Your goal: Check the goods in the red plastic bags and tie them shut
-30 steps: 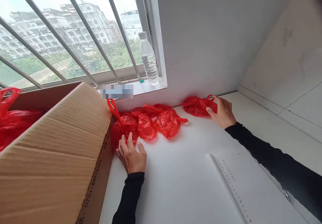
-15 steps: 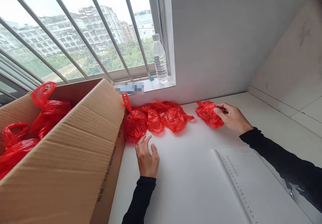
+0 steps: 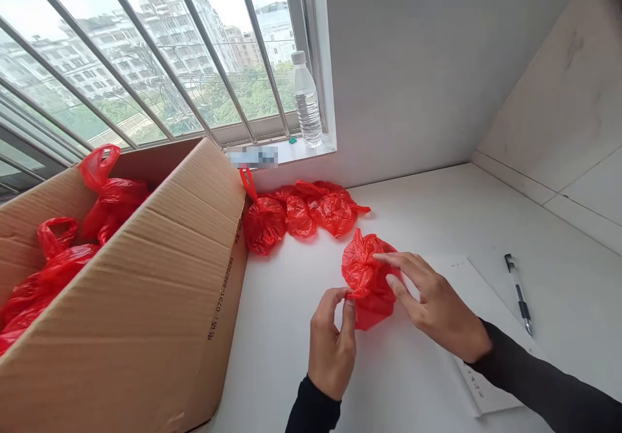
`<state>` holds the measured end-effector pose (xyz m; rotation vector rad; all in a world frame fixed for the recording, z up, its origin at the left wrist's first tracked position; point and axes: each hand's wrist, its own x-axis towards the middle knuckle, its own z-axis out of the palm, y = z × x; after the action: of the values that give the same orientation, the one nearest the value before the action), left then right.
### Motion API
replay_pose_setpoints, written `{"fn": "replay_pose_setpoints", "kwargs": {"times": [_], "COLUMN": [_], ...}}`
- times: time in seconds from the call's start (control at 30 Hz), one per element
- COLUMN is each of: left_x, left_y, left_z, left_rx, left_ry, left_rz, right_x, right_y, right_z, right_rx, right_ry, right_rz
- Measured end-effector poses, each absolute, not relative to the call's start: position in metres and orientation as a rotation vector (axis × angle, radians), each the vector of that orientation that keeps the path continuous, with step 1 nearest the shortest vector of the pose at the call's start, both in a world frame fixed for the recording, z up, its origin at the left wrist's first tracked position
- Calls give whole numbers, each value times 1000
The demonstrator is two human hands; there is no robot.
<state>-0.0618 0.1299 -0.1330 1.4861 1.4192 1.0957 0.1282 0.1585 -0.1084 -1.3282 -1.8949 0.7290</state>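
Observation:
A knotted red plastic bag [image 3: 373, 306] sits on the white table between my two hands. What it contains is hidden by the film. The thumb and forefinger of my left hand [image 3: 331, 345] pinch a loose end at its near left side. My right hand [image 3: 435, 297] is at its right, thumb and fingers apart, the fingertips against the upper part of the bag. Behind it, several more red plastic bags [image 3: 335, 211] lie in a row along the wall. The leftmost bag [image 3: 265, 225] has a loop handle standing up.
At the left stands an open cardboard box [image 3: 160, 277] with several red bags inside. A water bottle [image 3: 307, 105] is on the windowsill beside the barred window. An open notebook [image 3: 490, 387] lies partly under my right arm, with a pen [image 3: 519, 295] to its right.
The separate red bag has come from near the wall at right toward me, with my right hand. My left hand has moved right and now pinches it. The notebook shows more of its page covered.

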Motion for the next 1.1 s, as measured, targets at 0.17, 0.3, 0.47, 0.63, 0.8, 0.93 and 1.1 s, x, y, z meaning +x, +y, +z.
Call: {"fn": "replay_pose_setpoints", "kwargs": {"times": [0.17,0.3,0.47,0.63,0.8,0.93,1.1], "left_x": [-73,-91,-101,-74,-69,-92,-93], "left_y": [112,94,78,72,78,79,69], "left_z": [-124,-126,-128,-107,-97,-99,-102], "left_rx": [1425,1312,1208,1708,1786,1370,1512], "left_ry": [1381,1496,1613,1644,1671,1800,1703], "left_rz": [1092,1147,1197,1202,1157,1307,1233], "right_x": [131,139,152,143,138,149,167], "right_y": [181,157,119,109,108,103,87], "right_z": [-132,-118,-95,-95,-94,-95,-117], "right_rx": [-1249,-1344,-1459,-1378,-1266,-1318,-1435], "right_ry": [-2153,-2054,-1845,-1779,-1641,-1560,-1667], "right_rz": [559,668,1020,1096,1168,1253,1314]}}
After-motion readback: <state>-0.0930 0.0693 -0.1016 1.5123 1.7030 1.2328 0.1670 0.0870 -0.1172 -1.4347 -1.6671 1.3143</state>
